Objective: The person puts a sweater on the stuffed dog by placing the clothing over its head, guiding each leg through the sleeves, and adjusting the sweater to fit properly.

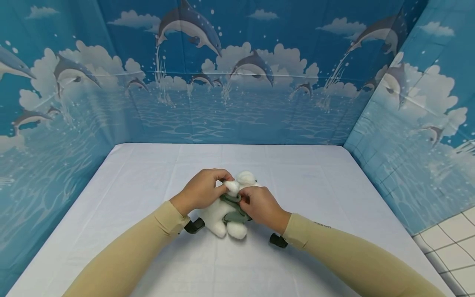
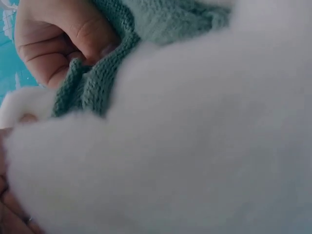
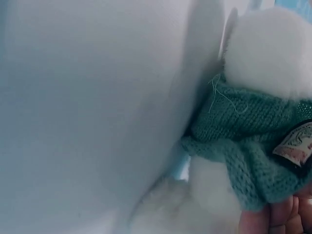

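A white plush toy (image 1: pixel 213 218) lies on the white table, partly dressed in a green knitted sweater (image 1: pixel 235 216). My left hand (image 1: pixel 202 187) pinches a white limb (image 1: pixel 232 187) of the toy between thumb and fingers. Beside it, my right hand (image 1: pixel 265 206) grips the knit edge of the sweater. In the left wrist view, the right thumb is tucked against the green knit (image 2: pixel 105 73), and white plush (image 2: pixel 204 146) covers most of the picture. A patterned label (image 3: pixel 296 145) shows on the sweater in the right wrist view, with fingers (image 3: pixel 280 219) under the hem.
The white-covered table (image 1: pixel 156 165) spreads around the toy. A blue curtain printed with dolphins (image 1: pixel 237 111) stands along its back and sides. Black wrist-camera parts (image 1: pixel 194 226) hang under both wrists. White tiles (image 1: pixel 450 235) show at the right edge.
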{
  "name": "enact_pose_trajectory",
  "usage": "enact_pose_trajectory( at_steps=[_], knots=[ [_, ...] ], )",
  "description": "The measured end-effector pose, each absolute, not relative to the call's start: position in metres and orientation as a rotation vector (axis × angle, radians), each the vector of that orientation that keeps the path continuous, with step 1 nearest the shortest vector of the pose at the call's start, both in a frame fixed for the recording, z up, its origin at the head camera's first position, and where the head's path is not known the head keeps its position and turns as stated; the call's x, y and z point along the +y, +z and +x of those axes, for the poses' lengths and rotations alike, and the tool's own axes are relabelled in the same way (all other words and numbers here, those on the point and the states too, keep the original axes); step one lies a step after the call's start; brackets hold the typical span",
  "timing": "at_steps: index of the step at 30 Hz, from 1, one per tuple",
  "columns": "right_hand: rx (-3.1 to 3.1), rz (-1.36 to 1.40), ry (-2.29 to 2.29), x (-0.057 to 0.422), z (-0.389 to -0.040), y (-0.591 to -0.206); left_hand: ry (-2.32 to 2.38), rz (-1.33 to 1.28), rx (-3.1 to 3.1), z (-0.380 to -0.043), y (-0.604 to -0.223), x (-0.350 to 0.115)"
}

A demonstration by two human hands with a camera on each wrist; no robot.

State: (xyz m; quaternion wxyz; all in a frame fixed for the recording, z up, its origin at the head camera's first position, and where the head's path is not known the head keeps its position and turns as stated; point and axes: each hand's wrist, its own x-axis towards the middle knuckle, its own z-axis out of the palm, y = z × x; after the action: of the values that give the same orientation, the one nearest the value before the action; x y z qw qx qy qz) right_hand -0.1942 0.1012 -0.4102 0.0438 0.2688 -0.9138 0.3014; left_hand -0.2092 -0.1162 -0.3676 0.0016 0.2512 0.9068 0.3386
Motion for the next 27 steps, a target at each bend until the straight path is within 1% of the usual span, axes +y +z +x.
enact_pose_trajectory(
  at_steps=[7,20,27],
  knots=[
    [-2.838,0.816,0.887,0.102,-0.195,-0.407,1.147,0.723,2.855,-0.206,-0.367,-0.115],
    [-2.943,0.815,0.798,0.102,-0.197,-0.401,1.2,0.745,2.817,-0.207,-0.368,-0.113],
    [-3.001,0.823,0.785,0.101,-0.196,-0.397,1.186,0.799,2.815,-0.206,-0.368,-0.109]
  ],
)
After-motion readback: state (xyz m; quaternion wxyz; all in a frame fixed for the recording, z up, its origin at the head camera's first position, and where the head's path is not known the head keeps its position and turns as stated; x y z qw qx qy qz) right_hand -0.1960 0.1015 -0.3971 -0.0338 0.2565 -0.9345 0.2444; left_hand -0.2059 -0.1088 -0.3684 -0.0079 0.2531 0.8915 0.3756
